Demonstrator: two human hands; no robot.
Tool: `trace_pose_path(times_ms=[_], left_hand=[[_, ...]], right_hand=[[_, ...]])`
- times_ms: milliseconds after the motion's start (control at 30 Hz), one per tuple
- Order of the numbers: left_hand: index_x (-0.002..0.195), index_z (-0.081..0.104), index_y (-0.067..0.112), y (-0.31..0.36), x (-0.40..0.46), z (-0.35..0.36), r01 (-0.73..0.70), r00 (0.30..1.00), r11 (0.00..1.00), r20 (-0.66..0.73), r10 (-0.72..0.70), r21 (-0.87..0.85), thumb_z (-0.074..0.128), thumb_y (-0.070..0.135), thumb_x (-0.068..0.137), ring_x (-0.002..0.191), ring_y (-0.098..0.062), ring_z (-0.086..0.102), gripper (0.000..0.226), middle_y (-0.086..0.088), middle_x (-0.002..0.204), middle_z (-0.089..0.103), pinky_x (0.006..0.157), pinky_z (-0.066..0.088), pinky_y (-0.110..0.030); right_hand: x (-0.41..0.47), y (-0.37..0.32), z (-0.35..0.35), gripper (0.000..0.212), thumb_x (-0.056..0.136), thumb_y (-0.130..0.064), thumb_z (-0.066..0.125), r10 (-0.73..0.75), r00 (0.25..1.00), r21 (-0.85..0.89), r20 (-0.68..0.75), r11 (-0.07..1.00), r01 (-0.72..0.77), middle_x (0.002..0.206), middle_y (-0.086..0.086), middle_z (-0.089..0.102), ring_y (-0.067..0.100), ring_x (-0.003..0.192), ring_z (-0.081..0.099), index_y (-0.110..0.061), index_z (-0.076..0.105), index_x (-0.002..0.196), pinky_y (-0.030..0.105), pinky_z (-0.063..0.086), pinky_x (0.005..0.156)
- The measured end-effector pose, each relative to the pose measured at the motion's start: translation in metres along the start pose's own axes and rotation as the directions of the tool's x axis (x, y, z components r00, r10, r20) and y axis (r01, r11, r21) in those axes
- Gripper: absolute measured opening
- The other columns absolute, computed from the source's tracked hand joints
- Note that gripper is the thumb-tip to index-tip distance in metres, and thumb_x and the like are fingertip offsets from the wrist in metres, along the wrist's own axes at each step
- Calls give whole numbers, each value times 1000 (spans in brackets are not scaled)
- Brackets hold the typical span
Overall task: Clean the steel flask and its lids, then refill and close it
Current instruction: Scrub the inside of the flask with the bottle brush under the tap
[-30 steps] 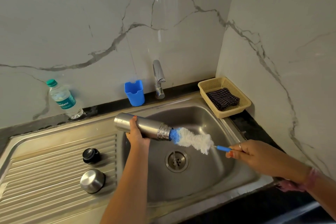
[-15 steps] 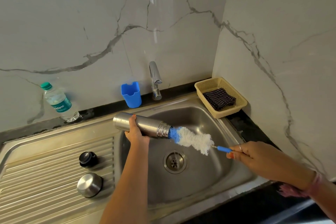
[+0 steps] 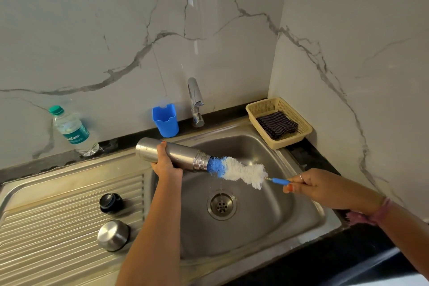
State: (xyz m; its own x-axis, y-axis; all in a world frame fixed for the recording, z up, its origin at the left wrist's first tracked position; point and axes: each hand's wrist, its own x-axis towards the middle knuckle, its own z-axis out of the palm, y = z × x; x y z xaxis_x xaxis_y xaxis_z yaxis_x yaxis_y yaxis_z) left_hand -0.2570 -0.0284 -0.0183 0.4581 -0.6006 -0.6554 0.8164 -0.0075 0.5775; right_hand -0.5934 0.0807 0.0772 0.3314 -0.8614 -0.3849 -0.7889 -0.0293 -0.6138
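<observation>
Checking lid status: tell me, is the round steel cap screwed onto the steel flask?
No: the round steel cap sits on the draining board, apart from the steel flask.

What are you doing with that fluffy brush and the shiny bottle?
A person is scrubbing a steel flask over the sink. The left hand holds the flask on its side, mouth pointing right. The right hand holds the blue handle of a bottle brush, whose blue tip is just inside the flask's mouth. The black inner lid and steel cap wait on the draining board.
</observation>
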Motion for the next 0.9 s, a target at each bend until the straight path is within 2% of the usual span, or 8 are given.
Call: trace_pose_path(times_ms=[67, 167, 300, 567, 667, 767, 900], left_hand=[[141, 38, 23, 1, -1, 1, -3, 1000, 1000, -2, 3, 3, 81, 26, 76, 107, -28, 59, 78, -9, 125, 56, 96, 51, -56], [141, 38, 23, 1, -1, 1, -3, 1000, 1000, -9, 3, 13, 81, 27, 75, 108, -28, 59, 79, -9, 126, 57, 93, 51, -54], [141, 38, 24, 1, 0, 1, -7, 1000, 999, -11, 8, 40, 82, 28, 75, 109, -29, 59, 80, -9, 126, 56, 96, 51, -56], [143, 37, 24, -3, -6, 3, -3, 999, 999, -34, 4, 32, 83, 29, 73, 103, -29, 60, 84, -11, 124, 57, 97, 50, -57], [145, 34, 27, -3, -6, -2, -14, 997, 1000, -70, 14, -1, 83, 30, 74, 104, -30, 60, 86, -10, 128, 56, 96, 50, -59], [147, 29, 34, 9, 1, -12, -57, 992, 998, -114, 52, -35, 83, 33, 75, 107, -29, 61, 90, -6, 128, 55, 95, 51, -57], [150, 28, 31, 10, -2, -16, -121, 985, 992, -117, 125, 38, 81, 31, 78, 104, -25, 60, 89, -4, 129, 54, 97, 52, -53]], right_hand=[[2, 3, -2, 22, 95, -31, 53, 1, 1000, 24, 5, 1000, -2, 53, -6, 48, 4, 38, 35, -26, 67, 112, 15, 30, 46], [4, 7, -3, 23, 94, -36, 53, 13, 1000, 48, 23, 999, -14, 64, 3, 60, 13, 44, 45, -29, 68, 111, 24, 43, 52], [2, 7, -1, 22, 96, -31, 53, 10, 1000, 44, 12, 999, -10, 50, -9, 43, 4, 36, 31, -25, 67, 111, 15, 27, 43], [-2, 9, -2, 21, 97, -29, 52, -3, 1000, 34, -7, 999, 4, 41, -11, 42, 4, 35, 31, -22, 69, 109, 14, 26, 42], [-9, 16, -10, 20, 97, -32, 51, -8, 1000, -55, -12, 998, 7, 46, -9, 43, 4, 39, 33, -27, 68, 106, 17, 29, 45], [-18, 29, -30, 18, 97, -34, 48, 46, 999, -157, -23, 986, -49, 58, -6, 47, 3, 44, 37, -30, 65, 102, 15, 34, 47], [-9, 51, -38, 22, 98, -33, 48, 139, 989, -172, -48, 974, -145, 64, -2, 48, 4, 50, 37, -25, 67, 105, 14, 32, 47]])
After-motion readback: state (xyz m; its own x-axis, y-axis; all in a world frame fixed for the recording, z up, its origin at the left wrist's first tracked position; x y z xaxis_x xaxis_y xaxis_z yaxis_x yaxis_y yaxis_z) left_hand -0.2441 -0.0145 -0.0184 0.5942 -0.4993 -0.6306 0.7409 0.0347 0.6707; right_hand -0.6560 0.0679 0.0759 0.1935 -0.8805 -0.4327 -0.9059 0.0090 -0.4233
